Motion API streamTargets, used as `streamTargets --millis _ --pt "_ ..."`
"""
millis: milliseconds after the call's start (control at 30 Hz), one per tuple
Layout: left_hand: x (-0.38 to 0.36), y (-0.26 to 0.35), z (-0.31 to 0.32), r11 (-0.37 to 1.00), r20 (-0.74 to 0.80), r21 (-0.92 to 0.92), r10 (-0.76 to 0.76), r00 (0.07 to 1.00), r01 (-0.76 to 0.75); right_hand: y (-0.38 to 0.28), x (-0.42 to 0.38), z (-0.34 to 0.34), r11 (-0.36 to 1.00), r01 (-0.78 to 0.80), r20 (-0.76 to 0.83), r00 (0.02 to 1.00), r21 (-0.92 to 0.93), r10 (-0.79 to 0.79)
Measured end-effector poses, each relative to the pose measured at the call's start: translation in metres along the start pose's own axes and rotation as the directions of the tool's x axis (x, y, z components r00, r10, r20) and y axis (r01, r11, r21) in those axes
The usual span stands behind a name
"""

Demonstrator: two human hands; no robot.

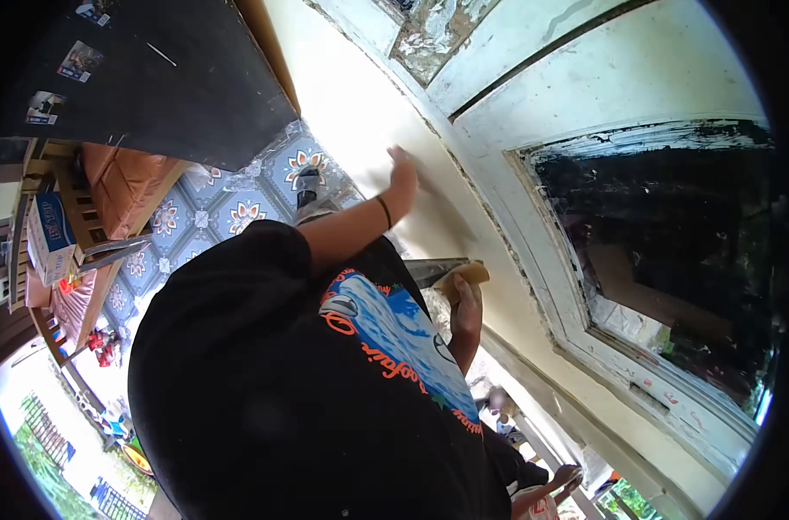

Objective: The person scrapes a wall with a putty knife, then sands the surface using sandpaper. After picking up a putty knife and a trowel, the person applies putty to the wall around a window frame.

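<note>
My left hand (401, 184), with a dark band on its wrist, reaches out against the cream wall (360, 95). Its fingers look stretched out, though slightly blurred, and nothing shows in them. Lower on the right, my right hand (467, 314) grips a tan, curved piece (471, 275) close to the wall. A flat grey blade-like thing (433, 270) lies right beside the tan piece and partly behind my shirt. My black printed shirt (256, 373) fills the middle and hides most of my right arm.
A white window frame (542, 234) with dark, paint-smeared glass borders the wall. A large black panel (169, 69) stands over the patterned tile floor (238, 208). Orange cushioned seats (126, 186) and a box (52, 234) are at left. Another person's hand (568, 475) shows at bottom right.
</note>
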State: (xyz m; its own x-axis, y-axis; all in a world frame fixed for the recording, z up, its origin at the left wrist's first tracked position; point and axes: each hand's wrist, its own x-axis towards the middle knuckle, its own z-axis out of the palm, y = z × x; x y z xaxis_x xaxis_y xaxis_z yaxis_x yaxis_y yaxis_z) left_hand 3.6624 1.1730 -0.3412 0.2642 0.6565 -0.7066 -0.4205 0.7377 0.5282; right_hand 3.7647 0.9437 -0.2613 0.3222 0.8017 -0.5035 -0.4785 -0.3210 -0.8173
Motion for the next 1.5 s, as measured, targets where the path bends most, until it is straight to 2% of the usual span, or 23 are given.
streamTargets --millis 100,133,167,200,267,400,467,533,600,667,700,767,867,900,933,1000,1067,1133,1200,1333,1400,1467,1500 --pt "-0.038 -0.03 -0.009 0.986 0.154 0.049 -0.167 0.974 0.162 -0.003 0.011 0.022 0.998 0.019 0.038 0.999 -0.061 -0.017" --pt "-0.048 -0.037 -0.012 0.967 0.228 0.084 -0.255 0.94 0.242 -0.004 0.014 0.031 0.996 0.038 0.047 0.998 -0.083 -0.034" --pt "-0.059 -0.035 -0.017 0.9 0.327 0.212 -0.433 0.84 0.381 -0.005 0.016 0.042 0.991 0.054 0.032 0.998 -0.119 -0.051" --pt "-0.076 -0.017 -0.02 0.822 0.561 0.487 -0.554 0.615 0.296 -0.009 0.019 0.056 0.993 0.058 0.006 0.998 -0.104 -0.058" --pt "-0.077 0.009 -0.014 0.703 0.536 0.711 -0.551 0.639 0.011 -0.022 0.026 0.078 0.969 -0.021 0.093 0.995 -0.247 0.045" --pt "-0.068 0.052 -0.029 0.774 0.715 0.605 -0.428 0.553 -0.184 -0.018 0.041 0.112 0.96 0.157 0.143 0.982 -0.231 -0.126" --pt "-0.067 0.076 -0.046 0.769 0.713 0.608 -0.419 0.562 -0.199 -0.018 0.051 0.127 0.968 0.138 0.194 0.976 -0.209 -0.097" --pt "-0.05 0.081 -0.072 0.806 0.791 0.53 -0.357 0.498 -0.264 -0.022 0.054 0.154 0.962 0.167 0.318 0.944 -0.214 -0.093" --pt "-0.054 0.108 -0.077 0.778 0.647 0.627 -0.554 0.524 0.049 -0.031 0.06 0.185 0.97 0.152 0.352 0.933 -0.192 -0.077" --pt "-0.06 0.14 -0.084 0.789 0.67 0.614 -0.535 0.515 0.021 -0.038 0.07 0.211 0.932 0.096 0.481 0.872 -0.349 0.09" --pt "-0.056 0.153 -0.092 0.802 0.666 0.586 -0.556 0.498 0.112 -0.042 0.07 0.23 0.911 0.096 0.451 0.886 -0.401 0.105" --pt "-0.042 0.176 -0.11 0.802 0.638 0.549 -0.584 0.503 0.234 -0.034 0.085 0.259 0.926 0.129 0.513 0.855 -0.355 0.077" --pt "-0.02 0.213 -0.142 0.799 0.623 0.539 -0.592 0.511 0.267 -0.028 0.097 0.301 0.952 0.121 0.584 0.809 -0.282 0.07" --pt "-0.029 0.228 -0.146 0.84 0.604 0.48 -0.525 0.599 0.252 -0.025 0.101 0.315 0.948 0.1 0.552 0.829 -0.303 0.089" --pt "-0.034 0.243 -0.15 0.839 0.597 0.477 -0.527 0.605 0.261 -0.023 0.102 0.327 0.943 0.075 0.519 0.848 -0.323 0.11" --pt "-0.041 0.267 -0.159 0.9 0.714 0.436 -0.338 0.613 -0.011 -0.023 0.101 0.346 0.967 -0.01 0.507 0.85 -0.255 0.143" --pt "-0.029 0.28 -0.172 0.876 0.709 0.478 -0.339 0.618 -0.068 -0.02 0.105 0.354 0.972 -0.008 0.45 0.886 -0.235 0.116" --pt "-0.017 0.284 -0.184 0.748 0.697 0.59 -0.284 0.659 -0.303 -0.013 0.113 0.353 0.961 0.015 0.445 0.888 -0.275 0.113" --pt "-0.013 0.283 -0.188 0.75 0.651 0.615 -0.309 0.694 -0.243 -0.013 0.114 0.354 0.975 0.044 0.321 0.947 -0.217 0.029" --pt "-0.027 0.276 -0.178 0.73 0.643 0.606 -0.215 0.735 -0.316 -0.005 0.124 0.341 0.989 0.014 0.186 0.982 -0.149 0.014" --pt "-0.032 0.269 -0.172 0.732 0.649 0.585 -0.165 0.743 -0.349 -0.004 0.125 0.334 0.997 0.008 0.225 0.974 -0.08 0.011" --pt "-0.032 0.259 -0.168 0.915 0.715 0.337 -0.096 0.693 -0.221 -0.005 0.121 0.33 1.0 -0.001 0.27 0.963 -0.008 0.003" --pt "-0.034 0.257 -0.166 0.915 0.715 0.335 -0.092 0.694 -0.224 -0.008 0.116 0.331 0.999 -0.019 0.29 0.957 0.031 0.009"
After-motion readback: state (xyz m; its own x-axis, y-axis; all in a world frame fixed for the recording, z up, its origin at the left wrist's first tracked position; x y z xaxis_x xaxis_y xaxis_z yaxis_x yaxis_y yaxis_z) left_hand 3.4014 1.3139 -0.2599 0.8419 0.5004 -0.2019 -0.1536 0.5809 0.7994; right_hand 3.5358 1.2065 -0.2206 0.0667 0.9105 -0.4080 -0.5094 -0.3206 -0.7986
